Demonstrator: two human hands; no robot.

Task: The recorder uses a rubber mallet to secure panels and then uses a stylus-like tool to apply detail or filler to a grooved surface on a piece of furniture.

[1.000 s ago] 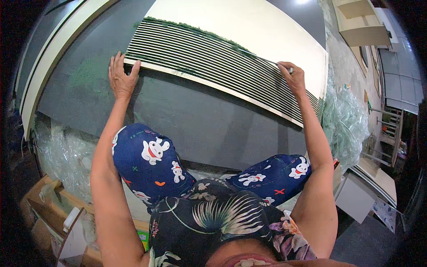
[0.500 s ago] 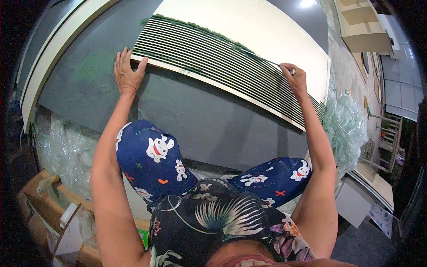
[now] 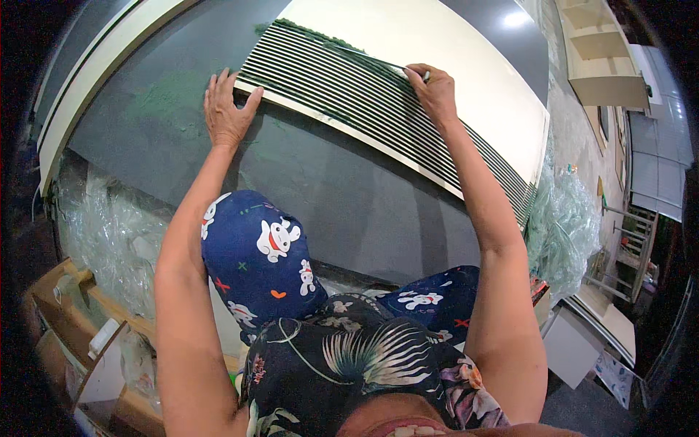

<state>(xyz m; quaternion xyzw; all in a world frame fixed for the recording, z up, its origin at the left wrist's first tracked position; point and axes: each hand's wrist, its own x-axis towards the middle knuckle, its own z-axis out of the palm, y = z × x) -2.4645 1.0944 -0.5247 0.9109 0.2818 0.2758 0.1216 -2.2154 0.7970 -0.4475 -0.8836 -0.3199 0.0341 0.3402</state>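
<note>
A white panel [image 3: 466, 58] lies aslant on a grey work surface, its near half cut with several long parallel dark grooves [image 3: 349, 91]. Green powder [image 3: 320, 36] is heaped along the far side of the grooves. My left hand [image 3: 229, 113] rests at the panel's near left corner, fingers and thumb spread. Over the grooves, my right hand [image 3: 437, 95] pinches a thin rod-like tool [image 3: 382, 61]. The tool slants left toward the powder and the far grooves; its exact tip is hard to make out. A pale end of it sticks out above my fingers.
The grey work surface [image 3: 342, 197] carries a green dusty smear [image 3: 167, 102] to the left. Crumpled clear plastic film lies at the right [image 3: 564, 226] and lower left [image 3: 109, 233]. Wooden box-like pieces [image 3: 87, 349] stand lower left. A shelf unit [image 3: 604, 58] is at the far right.
My right hand has moved left along the grooves with the tool. My left hand stays at the panel's corner. The whole view has shifted slightly.
</note>
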